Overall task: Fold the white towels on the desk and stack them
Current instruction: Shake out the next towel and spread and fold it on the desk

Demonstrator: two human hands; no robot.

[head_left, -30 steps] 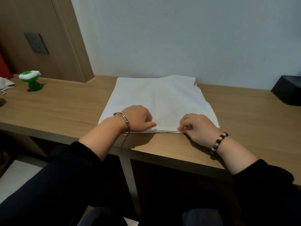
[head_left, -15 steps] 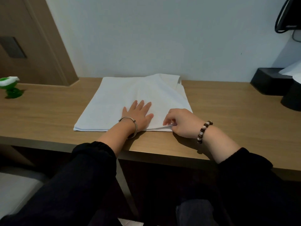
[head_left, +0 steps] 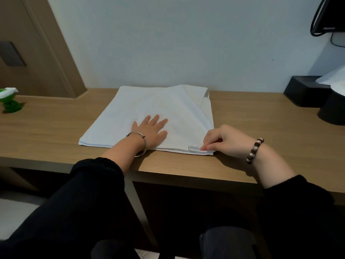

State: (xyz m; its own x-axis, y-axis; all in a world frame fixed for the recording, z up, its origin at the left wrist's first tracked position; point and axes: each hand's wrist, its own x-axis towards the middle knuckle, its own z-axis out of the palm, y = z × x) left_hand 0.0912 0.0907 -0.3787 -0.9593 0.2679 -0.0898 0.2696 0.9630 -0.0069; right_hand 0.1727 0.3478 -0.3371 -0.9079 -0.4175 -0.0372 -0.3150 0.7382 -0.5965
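A white towel (head_left: 153, 107) lies spread flat on the wooden desk (head_left: 261, 131), folded over once, with a second layer showing along its right edge and far right corner. My left hand (head_left: 149, 129) presses flat on the towel near its front edge, fingers straight and spread. My right hand (head_left: 220, 141) pinches the towel's front right corner beside a small sewn label (head_left: 194, 148), fingers curled.
A green and white toy (head_left: 9, 101) stands on the desk at far left. A black tissue box (head_left: 306, 94) and a dark round container (head_left: 334, 111) sit at the back right. Black cables (head_left: 321, 19) hang on the wall above. The desk's front edge runs just below my wrists.
My left hand has opened from curled to flat on the towel. My right hand has slid right along the front edge to the corner. The view has shifted right.
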